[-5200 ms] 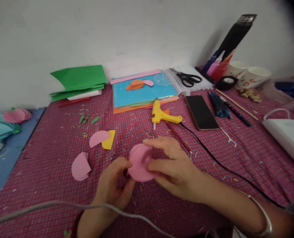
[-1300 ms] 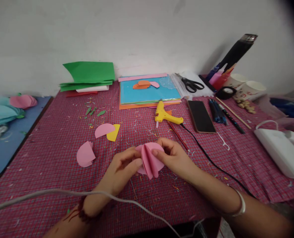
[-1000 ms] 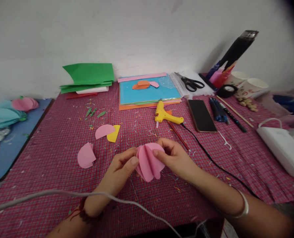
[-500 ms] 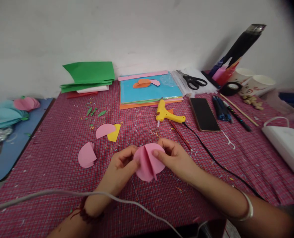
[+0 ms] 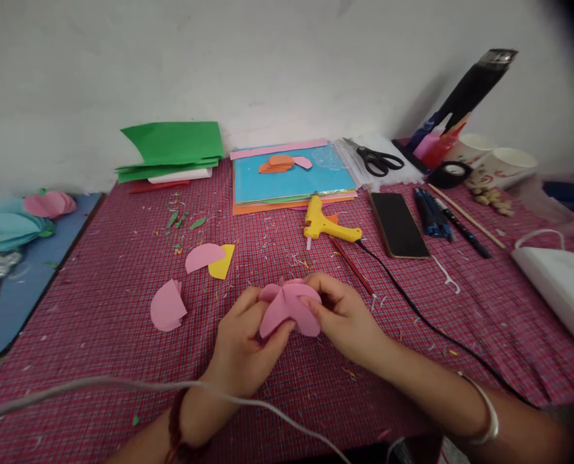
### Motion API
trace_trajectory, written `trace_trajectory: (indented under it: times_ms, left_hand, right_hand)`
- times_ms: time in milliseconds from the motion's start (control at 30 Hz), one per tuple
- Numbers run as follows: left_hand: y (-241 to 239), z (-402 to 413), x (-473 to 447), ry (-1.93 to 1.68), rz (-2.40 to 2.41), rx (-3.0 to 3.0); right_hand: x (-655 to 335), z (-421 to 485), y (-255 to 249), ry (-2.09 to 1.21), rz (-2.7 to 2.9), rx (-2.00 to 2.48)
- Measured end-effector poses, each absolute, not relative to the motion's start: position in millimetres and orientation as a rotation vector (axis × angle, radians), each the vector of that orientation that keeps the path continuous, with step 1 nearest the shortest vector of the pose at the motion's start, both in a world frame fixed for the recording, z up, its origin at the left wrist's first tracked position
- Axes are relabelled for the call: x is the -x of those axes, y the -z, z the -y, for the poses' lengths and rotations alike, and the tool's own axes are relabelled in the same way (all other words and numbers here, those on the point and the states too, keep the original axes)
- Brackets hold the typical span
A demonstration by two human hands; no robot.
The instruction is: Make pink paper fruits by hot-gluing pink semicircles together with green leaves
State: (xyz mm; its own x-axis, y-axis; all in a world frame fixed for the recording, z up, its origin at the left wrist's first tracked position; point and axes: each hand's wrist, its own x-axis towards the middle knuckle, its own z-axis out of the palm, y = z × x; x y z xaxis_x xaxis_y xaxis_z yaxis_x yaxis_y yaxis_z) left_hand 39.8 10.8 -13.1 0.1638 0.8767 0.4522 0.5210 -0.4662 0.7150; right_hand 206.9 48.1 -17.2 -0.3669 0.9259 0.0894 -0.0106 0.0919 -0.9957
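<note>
A pink paper ball (image 5: 287, 307) made of folded discs sits between both my hands, just above the red checked cloth (image 5: 103, 283). My left hand (image 5: 243, 341) pinches its left and lower side, fingers curled under it. From the right, my right hand (image 5: 342, 316) grips its flaps with thumb and fingers closed. To the left lie a stack of folded pink half discs (image 5: 167, 306) and a pink half disc (image 5: 202, 256) overlapping a yellow piece (image 5: 222, 261).
A yellow glue gun (image 5: 323, 223) with a black cord (image 5: 422, 316) lies behind my hands, next to a phone (image 5: 397, 223), pens (image 5: 435, 212) and scissors (image 5: 376, 160). Coloured sheets (image 5: 289, 179), green paper (image 5: 173, 147), cups (image 5: 502, 166) and a white bag (image 5: 558, 277) line the back and right. A grey cable (image 5: 122, 386) crosses the front.
The pink ball was tipped from upright flaps to lying more flat, its folds squeezed together. My left hand slid under it. Both hands stayed at the same spot on the cloth.
</note>
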Motion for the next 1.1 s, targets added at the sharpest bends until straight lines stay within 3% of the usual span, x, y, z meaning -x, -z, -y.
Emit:
trace_trajectory:
  times_ms: [267, 400, 600, 767, 1100]
  left_hand:
    - [10.8, -8.9, -30.8, -1.272, -1.254, -2.31]
    - [11.8, -11.5, -30.4, -1.269, -1.327, -2.198]
    - [14.4, -15.9, -29.4, -1.452, -1.477, -1.571]
    - [13.8, -21.0, -22.5, -1.245, -1.36, -1.787]
    - [21.4, -19.4, -16.1, -1.416, -1.225, -1.886]
  right_hand:
    - [-205.7, -52.7, 14.3, -1.539, 1.48, 0.872]
    - [-208.5, -52.6, 15.9, -1.248, 1.652, 0.899]
    - [-214.9, -54.0, 16.0, -0.85, 1.918, 0.883]
    - [-217.6, -52.7, 12.1, -0.527, 2.088, 0.783]
    - [-221.3, -45.1, 6.6, -0.268, 2.129, 0.699]
